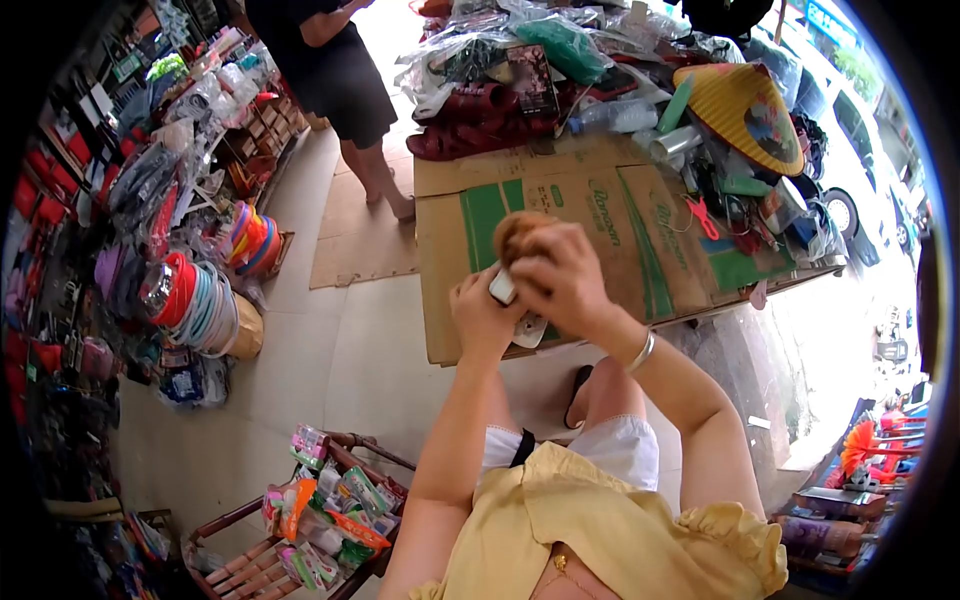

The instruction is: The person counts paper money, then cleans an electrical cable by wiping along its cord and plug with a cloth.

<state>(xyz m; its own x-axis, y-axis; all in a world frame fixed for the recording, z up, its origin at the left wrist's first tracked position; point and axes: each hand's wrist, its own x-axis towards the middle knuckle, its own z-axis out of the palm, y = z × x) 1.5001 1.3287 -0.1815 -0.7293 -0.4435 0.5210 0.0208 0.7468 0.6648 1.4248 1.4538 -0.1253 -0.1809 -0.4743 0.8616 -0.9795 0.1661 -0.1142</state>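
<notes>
Over the near edge of the cardboard-covered table, my two hands are close together. My left hand is closed round a small white object; its kind is hard to make out because the fingers cover much of it. A pale oval piece with a dark rim shows between the hands. My right hand, slightly blurred, is closed on a brown rounded thing, perhaps a cloth or brush, against the white object.
Dark red shoes, plastic bags and a yellow conical hat are heaped at the table's back. A person stands beyond its left side. A rack of packets is by my left elbow; stacked goods line the left.
</notes>
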